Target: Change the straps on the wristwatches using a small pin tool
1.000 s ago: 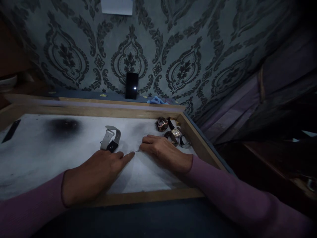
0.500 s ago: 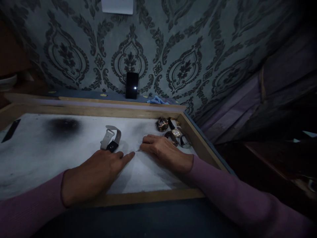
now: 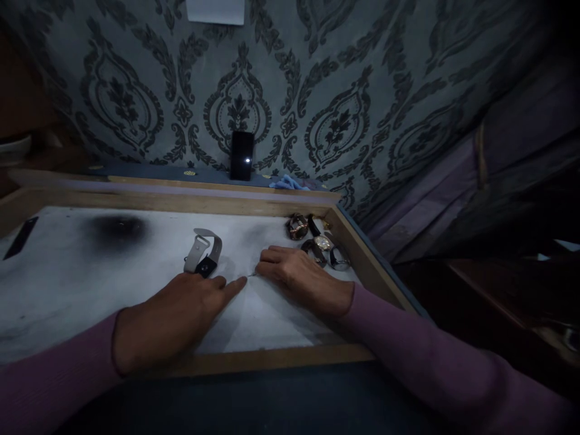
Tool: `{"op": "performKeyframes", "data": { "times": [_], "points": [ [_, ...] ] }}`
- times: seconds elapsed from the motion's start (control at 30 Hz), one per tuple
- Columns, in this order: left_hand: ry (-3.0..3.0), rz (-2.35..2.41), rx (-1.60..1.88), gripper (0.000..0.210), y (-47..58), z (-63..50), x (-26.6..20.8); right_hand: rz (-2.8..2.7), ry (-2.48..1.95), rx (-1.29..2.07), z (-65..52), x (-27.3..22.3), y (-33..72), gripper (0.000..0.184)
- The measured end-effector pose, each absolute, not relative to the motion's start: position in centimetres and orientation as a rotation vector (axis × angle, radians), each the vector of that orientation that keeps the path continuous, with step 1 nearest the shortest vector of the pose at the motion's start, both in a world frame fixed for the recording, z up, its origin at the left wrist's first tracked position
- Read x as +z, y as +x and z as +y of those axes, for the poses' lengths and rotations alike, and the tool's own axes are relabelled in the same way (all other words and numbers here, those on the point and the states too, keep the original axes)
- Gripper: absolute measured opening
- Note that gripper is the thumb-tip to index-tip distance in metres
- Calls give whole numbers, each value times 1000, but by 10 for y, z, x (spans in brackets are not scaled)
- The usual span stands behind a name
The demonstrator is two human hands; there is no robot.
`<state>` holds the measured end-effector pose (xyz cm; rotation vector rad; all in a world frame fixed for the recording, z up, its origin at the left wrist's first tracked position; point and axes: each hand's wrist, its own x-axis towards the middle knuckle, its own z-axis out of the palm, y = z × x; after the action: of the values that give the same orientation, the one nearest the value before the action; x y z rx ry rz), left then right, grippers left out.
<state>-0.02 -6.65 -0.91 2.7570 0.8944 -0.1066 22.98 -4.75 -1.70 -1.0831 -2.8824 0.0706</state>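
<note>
In the head view, my right hand (image 3: 299, 275) is pinched low over the white surface. A thin metallic tip (image 3: 252, 275) pokes out from its fingertips; the rest is hidden, and its kind is too small to tell. My left hand (image 3: 181, 314) lies palm down, index finger stretched out so its end is just beside that tip. Its other fingers look bent under and are partly hidden. Directly behind the left knuckles rests a smartwatch (image 3: 206, 266) with a grey strap, lying on its side. Several wristwatches (image 3: 322, 243) sit beyond my right hand in the corner.
A raised wooden rim (image 3: 281, 355) surrounds the white board (image 3: 113, 284). A dark flat strip (image 3: 20, 238) lies at the far left. Behind the back rim a phone (image 3: 241, 156) leans on the patterned wall, with a blue cloth (image 3: 290, 182) to its right.
</note>
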Motion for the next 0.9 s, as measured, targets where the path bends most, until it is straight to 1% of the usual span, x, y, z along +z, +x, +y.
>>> {"op": "performKeyframes", "data": {
  "times": [0.07,0.13,0.37,0.57,0.67,0.77,0.9],
  "points": [
    [2757,894,-100,53,0,-66,-9,-2925,-1018,-21,-48,-17,229,19],
    [2759,893,-99,52,-1,-66,-10,-2939,-979,-40,-47,-17,229,20],
    [2740,861,-124,55,-2,-67,-4,-2798,-1032,271,-46,-16,231,24],
    [2733,875,-94,55,-1,-66,-5,-2867,-1022,56,-49,-20,230,19],
    [2732,882,-94,53,-2,-66,-7,-2854,-1048,101,-50,-21,229,19],
    [2733,889,-110,51,-2,-66,-6,-2841,-1049,64,-51,-23,228,20],
    [2700,884,-139,54,-1,-67,0,-2804,-1061,93,-51,-26,228,17]
  ]
}}
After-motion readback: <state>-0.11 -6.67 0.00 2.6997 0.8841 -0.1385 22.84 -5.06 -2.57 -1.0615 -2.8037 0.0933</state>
